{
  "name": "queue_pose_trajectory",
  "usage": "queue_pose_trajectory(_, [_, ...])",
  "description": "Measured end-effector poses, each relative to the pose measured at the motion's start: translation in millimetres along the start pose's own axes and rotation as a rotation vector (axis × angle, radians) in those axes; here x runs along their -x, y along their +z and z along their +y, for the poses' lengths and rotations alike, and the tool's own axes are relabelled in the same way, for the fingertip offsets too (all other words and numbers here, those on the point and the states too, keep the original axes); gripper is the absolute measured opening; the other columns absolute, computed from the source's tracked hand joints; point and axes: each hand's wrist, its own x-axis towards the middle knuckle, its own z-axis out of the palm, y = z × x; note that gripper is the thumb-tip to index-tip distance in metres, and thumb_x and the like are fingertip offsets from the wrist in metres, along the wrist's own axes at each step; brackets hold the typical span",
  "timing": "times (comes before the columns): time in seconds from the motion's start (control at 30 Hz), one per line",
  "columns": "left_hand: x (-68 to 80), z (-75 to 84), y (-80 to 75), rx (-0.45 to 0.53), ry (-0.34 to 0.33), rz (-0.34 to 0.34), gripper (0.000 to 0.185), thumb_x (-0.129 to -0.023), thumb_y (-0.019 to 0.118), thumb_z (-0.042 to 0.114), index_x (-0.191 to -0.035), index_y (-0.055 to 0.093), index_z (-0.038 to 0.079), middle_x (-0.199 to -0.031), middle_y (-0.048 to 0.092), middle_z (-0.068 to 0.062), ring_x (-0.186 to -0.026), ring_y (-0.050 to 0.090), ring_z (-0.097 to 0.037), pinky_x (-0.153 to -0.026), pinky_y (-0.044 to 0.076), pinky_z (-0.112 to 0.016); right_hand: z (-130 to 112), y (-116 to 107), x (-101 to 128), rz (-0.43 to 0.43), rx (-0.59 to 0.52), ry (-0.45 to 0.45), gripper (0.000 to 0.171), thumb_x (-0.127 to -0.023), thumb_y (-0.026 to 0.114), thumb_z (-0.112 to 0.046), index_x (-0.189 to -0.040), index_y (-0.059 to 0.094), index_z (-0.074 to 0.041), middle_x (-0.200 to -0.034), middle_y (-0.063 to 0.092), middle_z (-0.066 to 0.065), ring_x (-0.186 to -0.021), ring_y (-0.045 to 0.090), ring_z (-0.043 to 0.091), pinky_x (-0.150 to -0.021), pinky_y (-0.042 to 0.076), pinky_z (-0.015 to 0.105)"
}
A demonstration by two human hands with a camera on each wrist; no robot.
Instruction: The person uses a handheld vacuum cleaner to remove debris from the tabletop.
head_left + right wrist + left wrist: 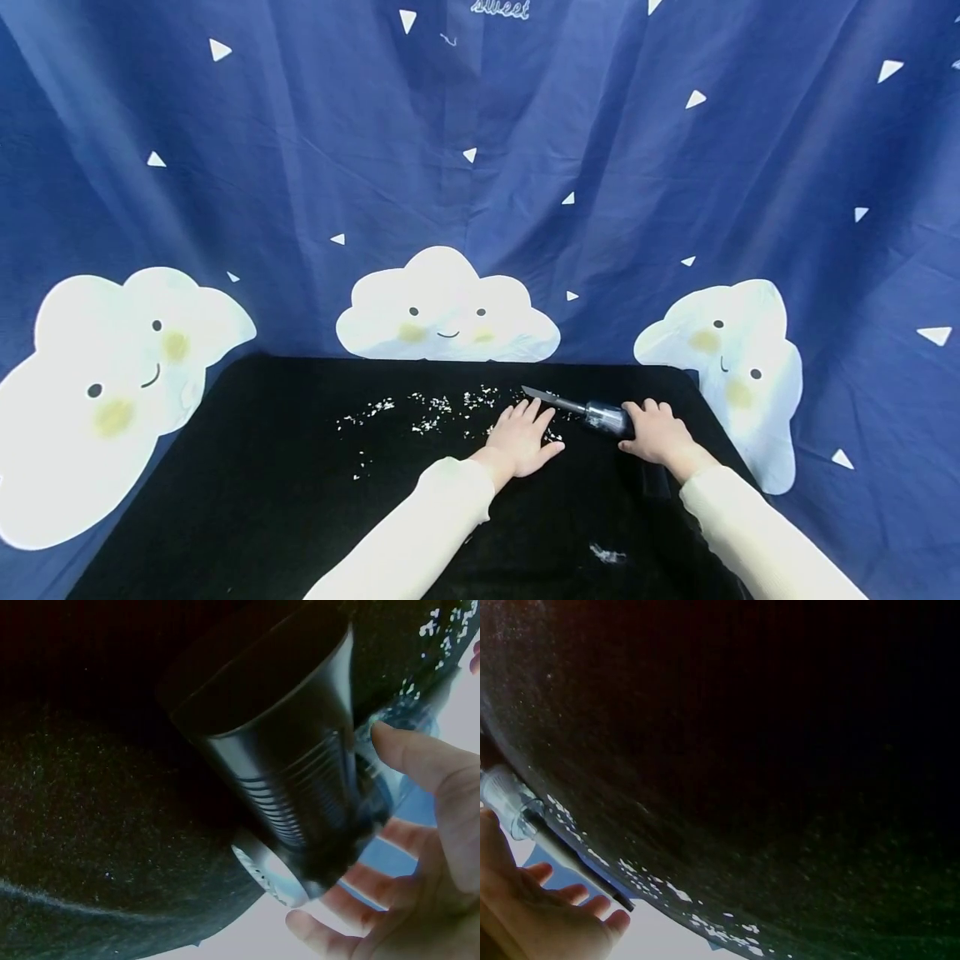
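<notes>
A dark handheld vacuum [606, 418] with a clear front cup and a long narrow nozzle lies over the black cloth, nozzle pointing left. My right hand [658, 435] holds its body from the right; in the right wrist view thumb and fingers go round opposite sides of the vacuum [289, 761]. My left hand [519, 442] rests on the cloth with fingers spread straight, just below the nozzle tip. In the left wrist view the nozzle [570, 859] passes close by the fingertips. Small white scraps [431, 412] lie scattered left of the nozzle and around the left hand.
The black cloth-covered table [285, 500] ends at a blue curtain [465, 200] with printed clouds. A whitish smear [607, 554] shows near the table's front. A few more white bits [360, 467] lie to the left.
</notes>
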Motion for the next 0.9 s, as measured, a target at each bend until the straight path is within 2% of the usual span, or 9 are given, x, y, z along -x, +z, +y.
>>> queue_pose_trajectory(0.27, [-3.8, 1.3, 7.5, -0.028, -0.004, -0.001, 0.07, -0.1, 0.035, 0.066, -0.155, 0.037, 0.024, -0.162, 0.031, -0.007, -0.148, 0.027, -0.028, -0.118, 0.024, -0.046, 9, 14, -15, -0.031, -0.012, 0.005, 0.072, -0.076, 0.086, -0.031, -0.134, 0.054, -0.003, -0.111, 0.055, 0.023, -0.102, 0.049, 0.041, -0.076, 0.047, 0.059])
queue_pose_trajectory(0.4, [-7.0, 2.0, 9.8, -0.009, -0.003, 0.001, 0.07, -0.099, 0.037, 0.066, -0.156, 0.036, 0.024, -0.162, 0.029, -0.006, -0.149, 0.026, -0.028, -0.118, 0.023, -0.046, 12, 15, -17, -0.04, -0.022, 0.008, 0.067, -0.077, 0.086, -0.027, -0.131, 0.055, -0.003, -0.109, 0.059, 0.021, -0.101, 0.052, 0.041, -0.075, 0.046, 0.06])
queue_pose_trajectory(0.57, [-6.8, 4.2, 8.6, -0.015, 0.003, 0.004, 0.069, -0.1, 0.038, 0.064, -0.156, 0.035, 0.024, -0.162, 0.03, -0.006, -0.149, 0.025, -0.028, -0.119, 0.023, -0.046, 14, 12, -19, -0.049, -0.055, -0.005, 0.059, -0.078, 0.086, -0.024, -0.126, 0.057, -0.005, -0.107, 0.06, 0.019, -0.097, 0.052, 0.039, -0.073, 0.046, 0.059])
queue_pose_trajectory(0.9, [-1.6, 6.3, 0.1, 0.014, -0.013, -0.033, 0.067, -0.101, 0.041, 0.061, -0.155, 0.038, 0.021, -0.162, 0.029, -0.01, -0.15, 0.023, -0.028, -0.12, 0.02, -0.045, 11, 11, -15, -0.046, -0.074, -0.047, 0.059, -0.073, 0.089, -0.023, -0.123, 0.059, -0.009, -0.107, 0.061, 0.017, -0.097, 0.052, 0.038, -0.072, 0.047, 0.057])
